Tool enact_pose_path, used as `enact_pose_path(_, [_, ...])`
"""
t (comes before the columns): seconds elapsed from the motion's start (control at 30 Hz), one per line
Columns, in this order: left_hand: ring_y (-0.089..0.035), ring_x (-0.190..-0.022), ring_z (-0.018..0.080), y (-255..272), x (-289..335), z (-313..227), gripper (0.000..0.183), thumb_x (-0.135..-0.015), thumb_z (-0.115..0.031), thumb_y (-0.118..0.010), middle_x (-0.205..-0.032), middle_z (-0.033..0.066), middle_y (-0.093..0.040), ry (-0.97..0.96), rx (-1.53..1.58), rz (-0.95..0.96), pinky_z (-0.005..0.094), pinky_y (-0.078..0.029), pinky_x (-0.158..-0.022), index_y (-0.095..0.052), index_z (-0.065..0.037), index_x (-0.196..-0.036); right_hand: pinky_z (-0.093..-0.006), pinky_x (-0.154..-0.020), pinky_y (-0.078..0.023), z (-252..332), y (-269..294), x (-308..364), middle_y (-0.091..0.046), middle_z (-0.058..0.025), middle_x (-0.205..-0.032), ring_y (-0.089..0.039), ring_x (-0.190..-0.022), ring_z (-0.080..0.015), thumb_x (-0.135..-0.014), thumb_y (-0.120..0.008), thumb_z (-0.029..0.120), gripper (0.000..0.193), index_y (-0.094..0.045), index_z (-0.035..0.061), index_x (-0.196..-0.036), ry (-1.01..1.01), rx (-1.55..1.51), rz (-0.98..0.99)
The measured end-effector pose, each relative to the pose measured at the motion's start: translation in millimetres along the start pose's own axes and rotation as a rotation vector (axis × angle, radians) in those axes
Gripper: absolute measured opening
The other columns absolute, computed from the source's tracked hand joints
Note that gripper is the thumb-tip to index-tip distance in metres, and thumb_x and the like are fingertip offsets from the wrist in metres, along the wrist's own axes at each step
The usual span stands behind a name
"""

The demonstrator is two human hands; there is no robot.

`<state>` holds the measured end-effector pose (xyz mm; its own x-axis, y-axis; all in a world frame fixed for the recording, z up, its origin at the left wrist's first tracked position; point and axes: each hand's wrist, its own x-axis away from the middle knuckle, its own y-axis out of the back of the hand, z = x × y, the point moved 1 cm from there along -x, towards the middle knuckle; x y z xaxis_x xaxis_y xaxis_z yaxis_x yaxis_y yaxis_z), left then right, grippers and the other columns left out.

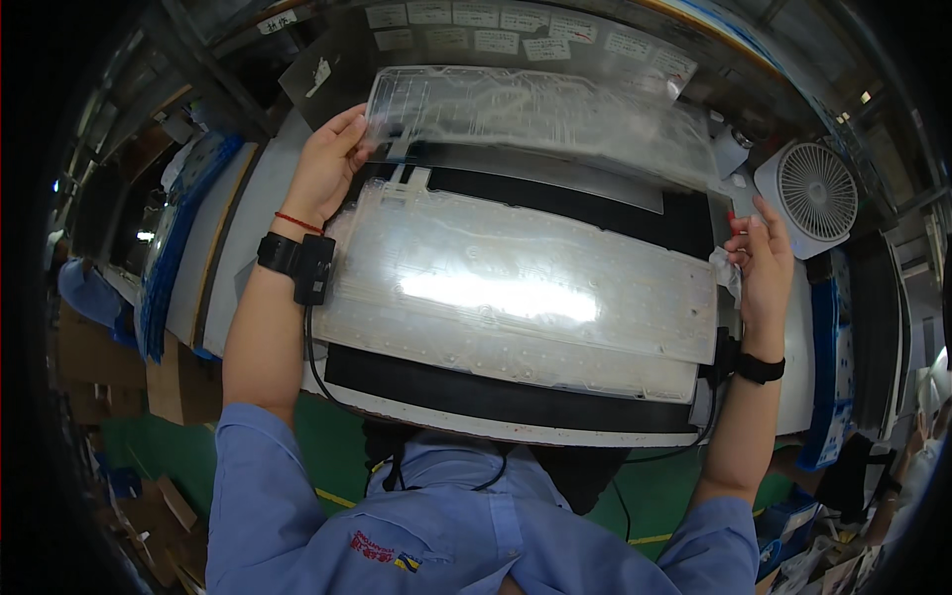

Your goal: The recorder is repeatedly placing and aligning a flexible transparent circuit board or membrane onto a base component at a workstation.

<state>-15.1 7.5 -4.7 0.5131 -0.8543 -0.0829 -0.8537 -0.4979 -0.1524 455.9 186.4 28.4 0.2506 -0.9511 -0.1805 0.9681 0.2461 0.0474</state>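
Note:
My left hand point(337, 164) pinches the left edge of a clear, thin plastic sheet point(516, 114) with fine circuit-like traces, held tilted above the far side of the table. Below it, a stack of similar translucent traced sheets point(496, 258) lies on a black mat point(476, 397), with glare across its middle. Near the stack's right edge is my right hand point(762, 258), fingers curled. A small red pen-like thing point(732, 222) shows at its fingertips, and a crumpled white cloth or tissue point(727, 270) is tucked at the palm. The hand is apart from the raised sheet.
A white fan point(808, 193) stands at the far right, with a small bottle point(732, 149) beside it. Paper labels point(496, 42) line the panel at the back. Blue-edged stacks point(193, 228) flank the table on the left. Cables run from devices on both wrists over the table's front edge.

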Motion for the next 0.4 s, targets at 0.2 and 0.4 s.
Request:
enact_pose_path(0.2, [-0.059, -0.105, 0.0179, -8, 3, -5, 0.043, -0.098, -0.019, -0.046, -0.131, 0.0167, -0.051, 0.019, 0.031, 0.004, 0.0208, -0.052, -0.082, -0.039, 0.004, -0.133, -0.0209, -0.067, -0.043, -9, 4, 0, -0.060, 0.0000, -0.088, -0.053, -0.074, -0.0065, -0.090, -0.060, 0.019, 0.036, -0.055, -0.0012, -0.120, -0.118, 0.364, 0.177])
enact_pose_path(0.4, [-0.059, -0.106, 0.0185, -11, 6, -8, 0.048, -0.098, -0.021, -0.047, -0.134, 0.0150, -0.049, 0.075, -0.035, 0.069, 0.0246, -0.051, -0.086, -0.035, 0.002, -0.138, -0.0203, -0.069, -0.042, -15, 2, 6, -0.058, 0.0011, -0.092, -0.051, -0.079, -0.0056, -0.085, -0.066, 0.013, 0.039, -0.056, 0.0037, -0.121, -0.139, 0.416, 0.591])
